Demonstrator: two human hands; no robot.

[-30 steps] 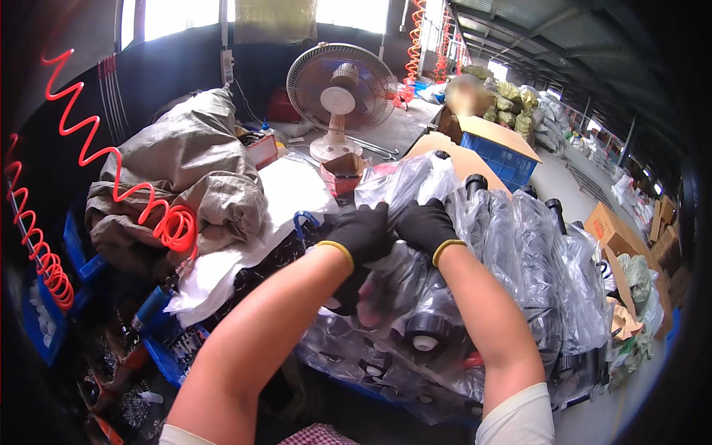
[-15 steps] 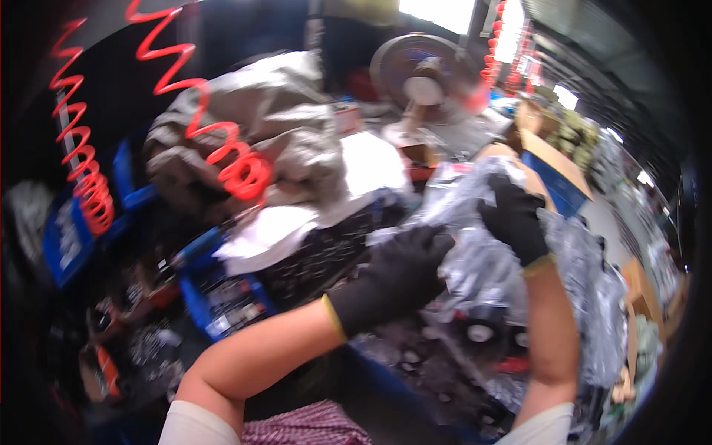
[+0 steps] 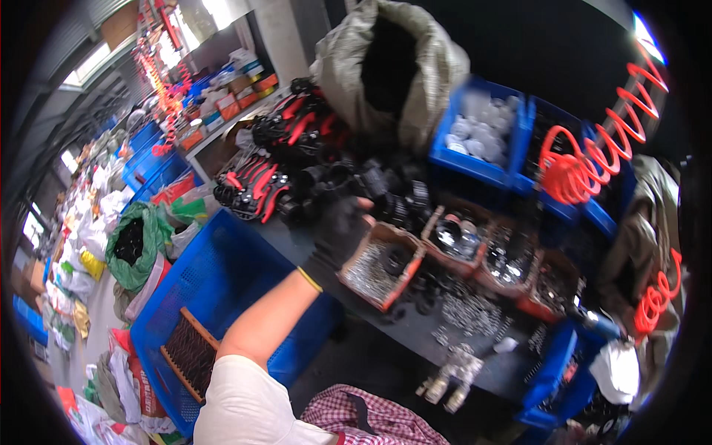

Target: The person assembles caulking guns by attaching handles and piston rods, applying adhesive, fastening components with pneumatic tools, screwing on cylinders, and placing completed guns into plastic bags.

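Observation:
My left hand point(image 3: 337, 236), in a black glove with a yellow cuff, reaches over the dark workbench. It is beside an open-topped box point(image 3: 380, 268) of small shiny metal pieces, in which a black ring lies. Just beyond the fingers is a heap of black cylindrical plastic parts point(image 3: 382, 185). Two bare fingertips show at the glove's end. The other fingers blend into the dark parts behind, so their grip is hidden. My right hand is out of view.
Red-and-black tool-like parts point(image 3: 256, 185) lie piled at the bench's left end. A large blue crate point(image 3: 185, 271) stands left of my arm. Behind are an open woven sack point(image 3: 437, 55) and a blue bin point(image 3: 439, 148) of white pieces. A red coiled hose point(image 3: 567, 174) hangs at right.
The view has swung left, from clear plastic bags and a fan to this bench section. Both gloved hands were at the bags; now only my left shows, reaching toward the black parts.

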